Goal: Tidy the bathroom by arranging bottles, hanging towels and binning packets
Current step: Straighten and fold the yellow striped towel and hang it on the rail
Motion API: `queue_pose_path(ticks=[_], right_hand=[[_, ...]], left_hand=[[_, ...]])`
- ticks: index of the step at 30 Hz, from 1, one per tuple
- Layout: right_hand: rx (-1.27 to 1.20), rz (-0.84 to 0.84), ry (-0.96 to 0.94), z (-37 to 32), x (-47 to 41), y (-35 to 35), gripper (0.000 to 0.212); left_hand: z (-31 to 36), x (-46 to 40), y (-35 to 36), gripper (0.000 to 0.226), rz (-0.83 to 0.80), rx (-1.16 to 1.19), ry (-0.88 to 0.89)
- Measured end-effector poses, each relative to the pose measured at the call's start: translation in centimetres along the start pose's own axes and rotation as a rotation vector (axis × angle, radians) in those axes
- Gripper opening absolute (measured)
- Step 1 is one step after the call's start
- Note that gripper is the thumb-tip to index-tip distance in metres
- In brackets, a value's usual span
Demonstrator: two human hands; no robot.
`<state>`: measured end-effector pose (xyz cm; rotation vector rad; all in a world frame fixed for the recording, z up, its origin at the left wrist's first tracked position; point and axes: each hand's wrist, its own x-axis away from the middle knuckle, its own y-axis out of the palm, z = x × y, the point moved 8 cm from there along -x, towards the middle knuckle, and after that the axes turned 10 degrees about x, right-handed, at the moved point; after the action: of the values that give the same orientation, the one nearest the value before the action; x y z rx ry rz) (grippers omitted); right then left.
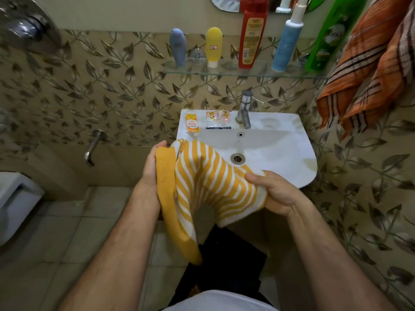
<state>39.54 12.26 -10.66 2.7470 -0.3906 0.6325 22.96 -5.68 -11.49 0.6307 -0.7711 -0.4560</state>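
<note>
Both hands held a yellow-and-white striped towel [208, 187] in front of the white sink [280, 149], its cloth sagging between them and one solid yellow edge hanging down toward the floor. The left hand [152, 167] gripped the towel's left end, thumb on the near side and fingers [160, 145] curled over the top of the fold. The right hand [278, 194] pinched the towel's right end, its fingers [254, 177] wrapped over the cloth near the front rim of the sink. On the sink's back ledge, left of the chrome tap [244, 108], lay two packets: an orange packet [192, 123] near the left corner and a clear packet [218, 120] just beside the tap, apart from each other. Above the sink a glass shelf [224, 71] carried five bottles standing in a row: a blue-grey bottle [177, 47], a yellow bottle [213, 46] standing on its cap, a red bottle [252, 34], a light blue pump bottle [288, 39] and a green bottle [330, 34]. An orange checked towel [368, 70] hung at the right, against the leaf-patterned wall tiles [101, 86]. A wall spout [93, 147] stuck out lower left, and part of a white toilet [15, 198] showed at the left edge.
</note>
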Motion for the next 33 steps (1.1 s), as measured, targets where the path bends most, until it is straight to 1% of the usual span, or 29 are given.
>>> queue_pose_path(ticks=[2,3,5,7,10,12,14,18,20,22,24,26,30,32,33], right_hand=[[-0.084,0.029,-0.041,-1.5,0.0,0.2,0.046],[-0.144,0.054,-0.076,-2.4,-0.1,0.3,0.044],[-0.24,0.122,-0.137,-3.9,0.0,0.7,0.043],[-0.287,0.165,-0.171,-5.1,0.2,1.5,0.038],[-0.339,0.218,-0.177,-6.4,0.2,3.0,0.045],[-0.397,0.26,-0.206,-7.4,0.2,3.5,0.048],[-0.449,0.295,-0.227,-8.1,0.1,3.8,0.048],[-0.532,0.342,-0.257,-9.2,0.0,3.2,0.047],[-0.548,0.357,-0.281,-9.7,0.1,2.7,0.047],[-0.565,0.361,-0.299,-10.1,0.2,2.2,0.048],[-0.577,0.374,-0.315,-10.4,0.3,1.8,0.049],[-0.587,0.387,-0.334,-10.7,0.5,1.4,0.048],[-0.601,0.417,-0.352,-11.1,0.6,0.7,0.047],[-0.6,0.435,-0.356,-11.1,0.7,0.3,0.046],[-0.601,0.443,-0.355,-11.0,0.7,0.0,0.045]], left_hand=[[0.1,0.0,-0.3,0.084,-0.006,-0.013,-0.05],[0.3,-0.1,-0.8,0.091,0.015,-0.038,-0.066],[0.5,-0.6,-2.4,0.094,0.082,-0.081,-0.088],[0.6,-1.1,-4.0,0.096,0.142,-0.116,-0.112],[-0.1,-1.8,-5.4,0.105,0.168,-0.106,-0.139],[-1.3,-2.0,-5.3,0.113,0.107,-0.028,-0.149],[-2.7,-1.9,-4.3,0.118,0.005,0.058,-0.167],[-5.3,-0.9,-1.4,0.116,-0.263,0.213,-0.172],[-6.2,-0.3,-0.4,0.116,-0.355,0.226,-0.118],[-6.9,-0.1,0.1,0.117,-0.369,0.127,-0.052],[-7.7,0.2,0.7,0.111,-0.385,0.009,-0.029],[-8.6,0.7,1.3,0.108,-0.422,-0.087,-0.043],[-9.2,1.7,2.3,0.115,-0.554,-0.226,-0.092],[-8.7,2.2,2.9,0.111,-0.62,-0.341,-0.072],[-8.3,2.3,3.2,0.105,-0.618,-0.397,-0.051]])
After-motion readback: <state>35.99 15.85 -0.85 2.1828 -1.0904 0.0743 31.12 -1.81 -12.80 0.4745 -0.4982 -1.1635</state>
